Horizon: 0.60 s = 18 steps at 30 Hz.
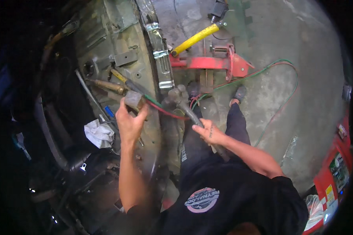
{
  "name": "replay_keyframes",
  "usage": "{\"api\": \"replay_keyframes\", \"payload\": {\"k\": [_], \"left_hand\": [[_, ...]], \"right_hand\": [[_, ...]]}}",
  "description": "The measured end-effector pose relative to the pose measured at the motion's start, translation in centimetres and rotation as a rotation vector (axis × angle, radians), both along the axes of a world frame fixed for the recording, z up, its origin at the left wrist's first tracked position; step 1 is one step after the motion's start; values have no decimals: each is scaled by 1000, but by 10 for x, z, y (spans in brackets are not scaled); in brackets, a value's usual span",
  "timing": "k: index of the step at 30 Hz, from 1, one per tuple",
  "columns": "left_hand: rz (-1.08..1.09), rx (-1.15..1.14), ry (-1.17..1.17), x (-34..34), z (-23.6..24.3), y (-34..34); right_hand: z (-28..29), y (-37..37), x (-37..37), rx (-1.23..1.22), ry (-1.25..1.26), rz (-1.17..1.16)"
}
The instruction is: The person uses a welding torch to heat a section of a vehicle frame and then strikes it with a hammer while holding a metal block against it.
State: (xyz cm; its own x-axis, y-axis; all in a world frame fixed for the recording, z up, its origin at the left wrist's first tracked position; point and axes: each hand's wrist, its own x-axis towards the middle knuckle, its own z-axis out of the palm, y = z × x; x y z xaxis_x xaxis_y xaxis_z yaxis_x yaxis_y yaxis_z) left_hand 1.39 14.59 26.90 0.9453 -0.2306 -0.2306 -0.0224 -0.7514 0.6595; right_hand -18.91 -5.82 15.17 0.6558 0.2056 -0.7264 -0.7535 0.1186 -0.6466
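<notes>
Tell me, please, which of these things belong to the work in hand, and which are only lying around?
Likely part of the job:
- grey block in the left hand
- hammer in the right hand
- metal panel near the block

Apparently just lying about:
- white cloth
- yellow-handled tool
- small blue item

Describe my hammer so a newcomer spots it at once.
Find the red metal frame on the floor. Below it in the picture, the right hand grips the hammer by its handle, head pointing up and left. Unlike the partly yellow tool lying further left, it is held and shows no yellow.
</notes>
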Motion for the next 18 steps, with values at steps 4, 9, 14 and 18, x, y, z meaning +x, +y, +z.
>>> {"api": "replay_keyframes", "payload": {"k": [4,9,14,18], "left_hand": [[-57,88,19,5,0,1],[41,-113,167,-5,-30,3],[-122,19,-80,-20,-63,9],[-115,-20,-200,-26,-54,-15]], "right_hand": [[-2,10,-15,236,157,8],[-3,4,-21,86,-46,94],[2,-31,-21,63,80,31],[-11,-61,-22,-44,1,-142]]}}
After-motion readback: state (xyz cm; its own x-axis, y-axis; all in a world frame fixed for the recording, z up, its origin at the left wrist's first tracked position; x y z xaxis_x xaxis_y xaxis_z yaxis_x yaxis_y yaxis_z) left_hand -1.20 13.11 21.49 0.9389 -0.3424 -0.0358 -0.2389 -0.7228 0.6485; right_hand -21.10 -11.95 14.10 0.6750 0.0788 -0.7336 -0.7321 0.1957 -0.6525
